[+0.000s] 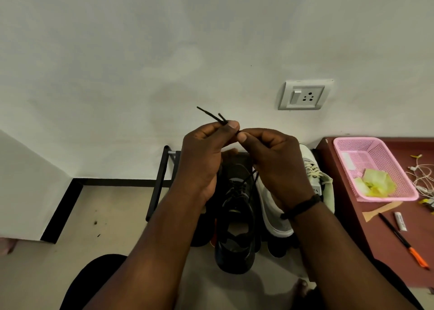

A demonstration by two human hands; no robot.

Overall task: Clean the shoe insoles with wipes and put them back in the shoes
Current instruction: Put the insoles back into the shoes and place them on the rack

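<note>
My left hand (202, 159) is pinching the two black lace ends (211, 115), and my right hand (272, 161), touching it, is pinching the same laces (250, 178) running down to the black shoe (236, 225) below both hands. If I am pulling too hard, I judge the shoe could be tipping off the rack (159, 182), or the knot jamming. The white shoe (272, 206) is lying half hidden under my right wrist. I cannot see any insole, and whether the crumpled yellow thing in the pink basket (375, 145), right of my hands, is a wipe.
</note>
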